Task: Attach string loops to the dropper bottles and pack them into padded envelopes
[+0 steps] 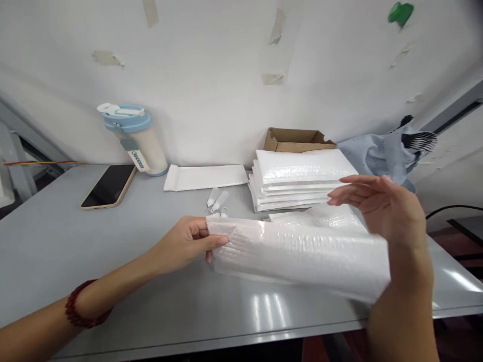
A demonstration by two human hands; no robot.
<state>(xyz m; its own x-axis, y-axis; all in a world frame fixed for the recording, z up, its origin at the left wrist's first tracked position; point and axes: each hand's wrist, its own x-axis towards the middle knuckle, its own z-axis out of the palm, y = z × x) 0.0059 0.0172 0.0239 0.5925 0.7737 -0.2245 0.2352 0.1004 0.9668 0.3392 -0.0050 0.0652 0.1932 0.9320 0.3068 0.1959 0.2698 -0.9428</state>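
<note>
My left hand (pixel 199 242) pinches the left end of a white bubble mailer (pixel 302 254), thumb on the near face. The mailer stretches to the right above the table, its right end in front of my right wrist. My right hand (pixel 385 206) is raised with its fingers stretched out and holds nothing. It is close to a stack of white bubble mailers (pixel 302 188). Another bubble mailer (pixel 332 216) lies in front of the stack, partly hidden by the held one. Several small white plastic pieces (pixel 218 200) with thin loops lie beyond my left hand.
A flat white mailer (pixel 207 177) lies along the wall, beside a blue-lidded bottle (pixel 136 138) and a phone (pixel 109 186). Behind the stack stands an open cardboard box (pixel 298 138), with a light blue cloth (pixel 381 156) to its right. The grey table (pixel 169 317) ends at a front edge.
</note>
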